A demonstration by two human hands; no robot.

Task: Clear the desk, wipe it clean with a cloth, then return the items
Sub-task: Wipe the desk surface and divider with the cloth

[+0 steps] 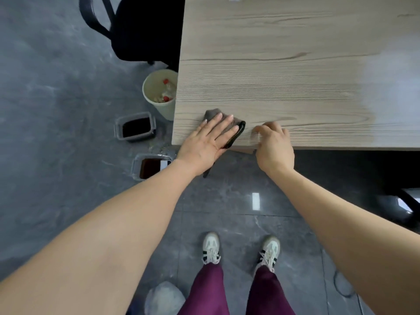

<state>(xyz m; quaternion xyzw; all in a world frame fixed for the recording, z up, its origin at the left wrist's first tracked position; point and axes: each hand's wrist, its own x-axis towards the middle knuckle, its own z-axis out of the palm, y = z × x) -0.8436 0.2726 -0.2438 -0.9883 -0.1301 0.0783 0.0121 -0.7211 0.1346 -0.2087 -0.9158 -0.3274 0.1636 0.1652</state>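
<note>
While the left hand (210, 137) lies flat on the grey cloth (229, 123), its fingers straight and spread and pressing the cloth down, the cloth sits on the wooden desk (295, 64) at the desk's near left corner, with one dark-edged end hanging over the desk's near edge under the palm. Just right of the cloth, the right hand (273, 144) rests on the same near edge, fingers curled with their tips on the desk top, holding nothing. Left of the desk, on the grey floor (56, 133), stand a pale bin (159, 92) with scraps inside, touching the desk's left edge in this view, and two clear containers (136, 128) with dark contents. A black chair (136, 26) stands beyond the bin, by the desk's left side.
</note>
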